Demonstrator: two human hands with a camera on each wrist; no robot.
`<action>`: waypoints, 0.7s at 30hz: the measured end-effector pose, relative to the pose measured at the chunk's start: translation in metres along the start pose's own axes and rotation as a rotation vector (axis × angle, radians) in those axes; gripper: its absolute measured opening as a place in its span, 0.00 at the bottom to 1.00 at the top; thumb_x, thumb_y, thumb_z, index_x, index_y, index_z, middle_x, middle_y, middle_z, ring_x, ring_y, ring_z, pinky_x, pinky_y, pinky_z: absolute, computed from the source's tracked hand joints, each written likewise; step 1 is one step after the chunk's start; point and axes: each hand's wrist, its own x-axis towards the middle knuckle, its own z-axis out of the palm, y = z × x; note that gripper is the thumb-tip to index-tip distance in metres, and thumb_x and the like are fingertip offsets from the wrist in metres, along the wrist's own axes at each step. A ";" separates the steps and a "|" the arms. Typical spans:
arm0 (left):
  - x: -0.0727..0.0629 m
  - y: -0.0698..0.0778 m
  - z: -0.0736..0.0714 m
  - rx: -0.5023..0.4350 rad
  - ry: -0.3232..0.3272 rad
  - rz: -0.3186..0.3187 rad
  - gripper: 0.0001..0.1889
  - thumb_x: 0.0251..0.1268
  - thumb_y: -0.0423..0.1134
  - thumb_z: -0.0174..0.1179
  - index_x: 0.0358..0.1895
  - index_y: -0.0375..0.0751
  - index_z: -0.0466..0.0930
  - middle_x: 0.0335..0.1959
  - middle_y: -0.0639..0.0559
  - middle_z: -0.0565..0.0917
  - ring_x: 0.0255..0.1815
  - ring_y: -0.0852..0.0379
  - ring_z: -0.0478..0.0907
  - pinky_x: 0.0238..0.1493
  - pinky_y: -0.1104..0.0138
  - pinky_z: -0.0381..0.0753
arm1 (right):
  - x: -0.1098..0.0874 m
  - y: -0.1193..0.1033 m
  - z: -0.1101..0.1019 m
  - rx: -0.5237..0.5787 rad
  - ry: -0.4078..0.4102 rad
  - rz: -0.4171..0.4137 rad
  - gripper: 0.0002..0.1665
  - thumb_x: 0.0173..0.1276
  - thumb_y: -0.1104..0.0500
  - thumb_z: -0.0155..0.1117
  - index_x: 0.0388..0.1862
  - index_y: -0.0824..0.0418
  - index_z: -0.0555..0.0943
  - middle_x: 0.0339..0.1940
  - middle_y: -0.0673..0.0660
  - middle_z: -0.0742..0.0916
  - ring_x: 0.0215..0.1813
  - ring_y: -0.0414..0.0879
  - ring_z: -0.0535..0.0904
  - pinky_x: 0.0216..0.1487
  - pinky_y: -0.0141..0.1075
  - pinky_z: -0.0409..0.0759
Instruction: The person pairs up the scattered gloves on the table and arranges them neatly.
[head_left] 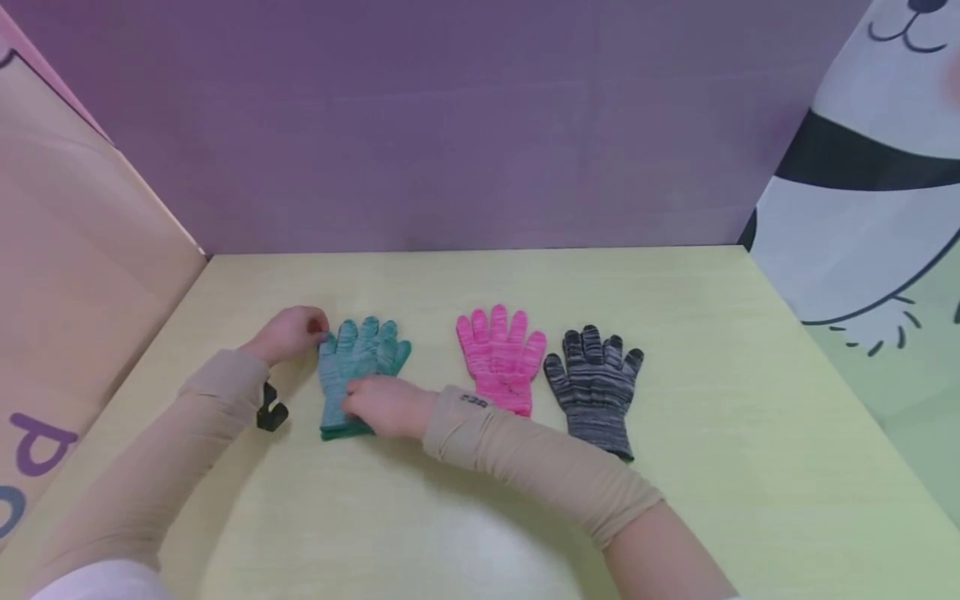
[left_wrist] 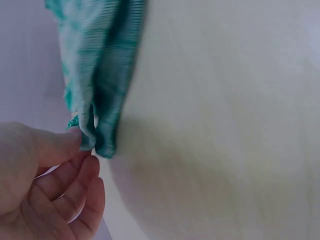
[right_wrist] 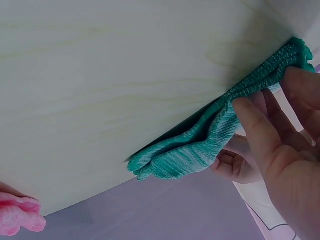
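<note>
A pair of teal knitted gloves point(head_left: 360, 358) lies stacked flat at the left of the table, fingers pointing away from me. With thumb and forefinger, my left hand point(head_left: 291, 335) pinches the tip of the outer left glove finger; the left wrist view shows that fabric point(left_wrist: 86, 132) slightly lifted between them. My right hand point(head_left: 390, 406) rests on the lower palm near the cuff, its fingers touching the knit. Seen from the right wrist, the glove layers point(right_wrist: 195, 145) are apart along the edge, and the right fingers point(right_wrist: 255, 125) lie loosely extended over them.
Right of the teal pair lie pink gloves point(head_left: 501, 350), then black-and-grey striped gloves point(head_left: 597, 392), partly behind my right sleeve. A purple panel point(head_left: 465, 133) stands along the table's back edge. Printed panels flank both sides. A black device point(head_left: 272, 408) is at my left wrist.
</note>
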 end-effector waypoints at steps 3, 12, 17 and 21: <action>0.000 -0.001 -0.005 -0.033 0.002 -0.031 0.03 0.62 0.28 0.54 0.33 0.30 0.75 0.34 0.36 0.80 0.36 0.44 0.74 0.42 0.51 0.75 | 0.000 0.001 0.000 -0.002 0.003 -0.003 0.13 0.69 0.64 0.56 0.50 0.54 0.81 0.46 0.49 0.81 0.47 0.40 0.77 0.52 0.28 0.75; 0.005 -0.008 -0.007 -0.029 -0.011 -0.074 0.04 0.63 0.30 0.54 0.32 0.31 0.75 0.33 0.37 0.79 0.35 0.45 0.74 0.41 0.54 0.74 | -0.001 0.001 0.001 -0.027 0.022 -0.012 0.14 0.70 0.64 0.54 0.50 0.55 0.81 0.47 0.50 0.82 0.48 0.40 0.78 0.54 0.28 0.75; 0.007 -0.011 -0.003 -0.001 -0.025 -0.086 0.04 0.63 0.30 0.55 0.31 0.33 0.75 0.31 0.39 0.79 0.33 0.47 0.73 0.38 0.56 0.73 | 0.000 -0.001 0.001 -0.044 0.027 -0.019 0.13 0.72 0.63 0.52 0.50 0.55 0.80 0.45 0.50 0.82 0.46 0.40 0.78 0.51 0.27 0.75; 0.007 -0.008 -0.001 0.003 -0.031 -0.094 0.04 0.64 0.30 0.54 0.32 0.33 0.76 0.33 0.38 0.80 0.34 0.46 0.73 0.39 0.54 0.74 | -0.001 -0.001 0.002 -0.043 0.022 -0.013 0.14 0.72 0.63 0.52 0.51 0.55 0.80 0.46 0.50 0.82 0.48 0.40 0.77 0.52 0.27 0.75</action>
